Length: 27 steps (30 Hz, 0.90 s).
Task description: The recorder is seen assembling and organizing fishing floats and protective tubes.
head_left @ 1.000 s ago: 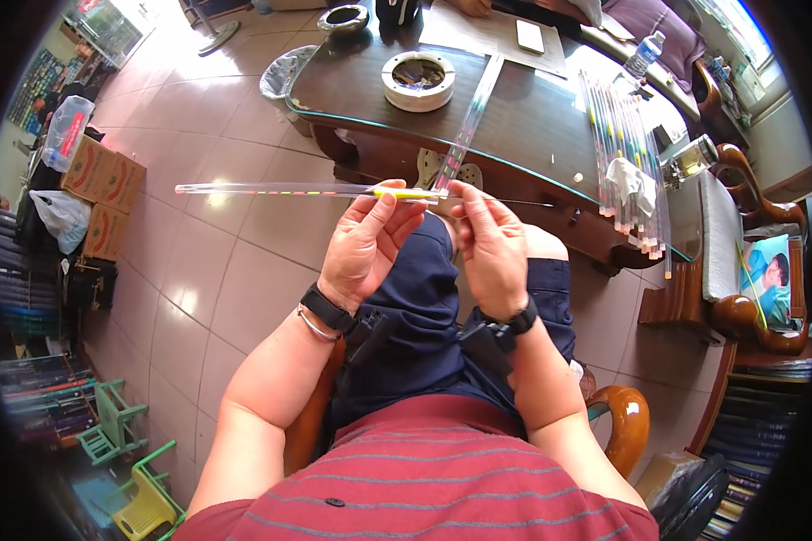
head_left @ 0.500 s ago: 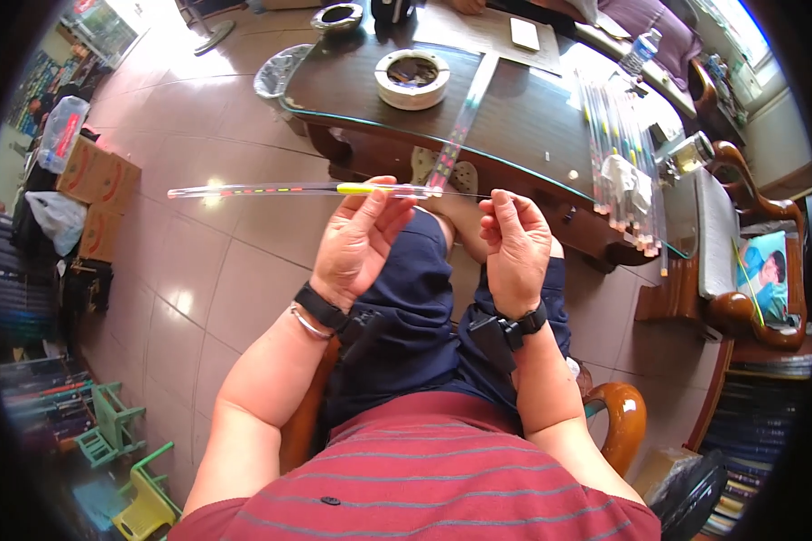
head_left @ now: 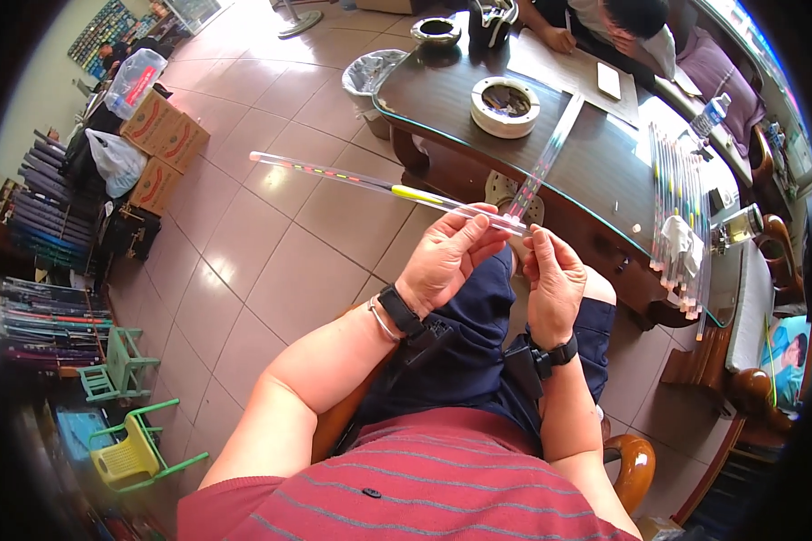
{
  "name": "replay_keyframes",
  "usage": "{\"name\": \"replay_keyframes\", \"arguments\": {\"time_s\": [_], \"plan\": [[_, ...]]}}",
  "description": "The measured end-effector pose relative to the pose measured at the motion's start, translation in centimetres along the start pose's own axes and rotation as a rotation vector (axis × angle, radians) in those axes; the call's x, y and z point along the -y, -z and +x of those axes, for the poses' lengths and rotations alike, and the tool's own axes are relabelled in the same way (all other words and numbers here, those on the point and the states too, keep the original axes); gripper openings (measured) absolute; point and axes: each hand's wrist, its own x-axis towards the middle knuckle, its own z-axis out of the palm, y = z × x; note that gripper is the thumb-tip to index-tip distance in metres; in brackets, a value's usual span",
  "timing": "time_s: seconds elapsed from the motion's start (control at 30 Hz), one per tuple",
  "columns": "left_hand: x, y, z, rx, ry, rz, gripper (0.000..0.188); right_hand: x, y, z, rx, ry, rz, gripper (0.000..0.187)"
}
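dark wooden table (head_left: 595, 176) with a glass top, taken as landmark; parts are listed from largest to smallest. the waste bin (head_left: 367, 83), lined with clear plastic, stands on the floor beside the table's left end. a bundle of clear tubes (head_left: 669, 185) lies across the table's right end. a clear strip (head_left: 550, 153) with coloured marks overhangs the table's near edge. the clear tube (head_left: 370, 181) is held up in front of that edge, its free end reaching left past the table; whether it touches the strip cannot be told. the left hand (head_left: 447, 260), before the near edge, pinches this tube close to its right end between thumb and fingers. the right hand (head_left: 555, 284), just to its right, has thumb and forefinger drawn together at the tube's tip; whether they grip anything is too small to tell. the yellow float (head_left: 412, 193), inside the tube, lies left of the left hand. handling, as judged: tube light, smooth, fairly stiff, best held around its wall; float slender and fragile, best taken by its body, sparing the thin ends.
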Motion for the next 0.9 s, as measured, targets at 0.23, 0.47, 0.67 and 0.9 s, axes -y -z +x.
{"name": "replay_keyframes", "arguments": {"time_s": [0.23,0.47,0.67,0.9], "plan": [[0.4,0.4,-0.1,0.041,-0.019,0.005,0.026,-0.3,-0.6,-0.5,0.055,-0.015,-0.081,0.024],[0.7,-0.5,-0.2,0.059,0.085,-0.062,0.025,1.1,1.5,0.5,0.098,-0.317,0.157,0.022],[0.0,0.1,-0.2,0.038,0.078,-0.002,0.026,-0.3,1.3,1.4,0.246,-0.470,0.399,0.021],[-0.4,0.8,0.0,0.013,0.038,-0.004,0.029,1.5,7.9,8.1,-0.045,0.457,-0.813,0.022]]}}
